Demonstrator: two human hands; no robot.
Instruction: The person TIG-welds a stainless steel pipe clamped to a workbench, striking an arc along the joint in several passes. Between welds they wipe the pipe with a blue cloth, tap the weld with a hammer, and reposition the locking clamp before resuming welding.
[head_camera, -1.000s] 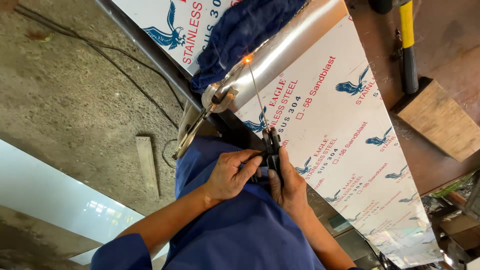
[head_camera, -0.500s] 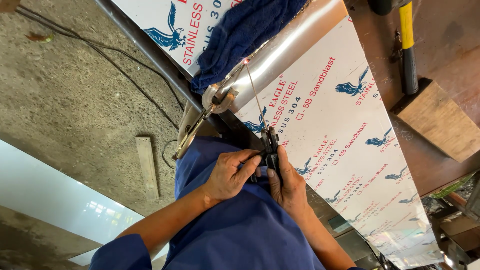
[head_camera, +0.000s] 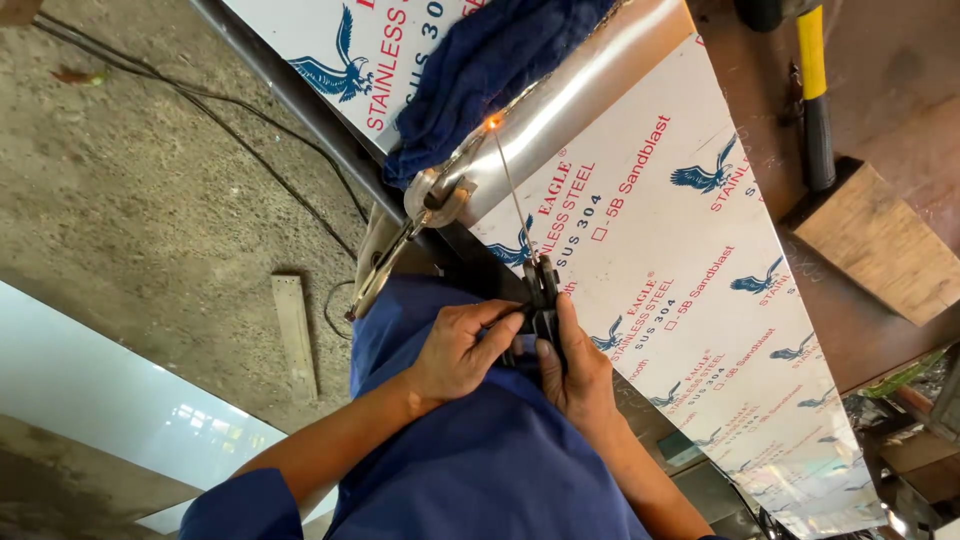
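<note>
Concrete floor upper left; I see both hands, left hand (head_camera: 462, 350) and right hand (head_camera: 575, 375), still clamped on black electrode holder (head_camera: 541, 300); thin rod's (head_camera: 512, 195) orange spark now on shiny steel tube (head_camera: 570, 100)

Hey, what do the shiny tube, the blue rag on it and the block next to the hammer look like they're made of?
The tube looks like bare polished metal: it mirrors light along its length. The blue rag looks like soft woven cloth, dull and crumpled into folds. The block looks like raw unfinished wood, tan with faint grain. The hammer beside it has a yellow and black handle, perhaps rubber or plastic.
</note>
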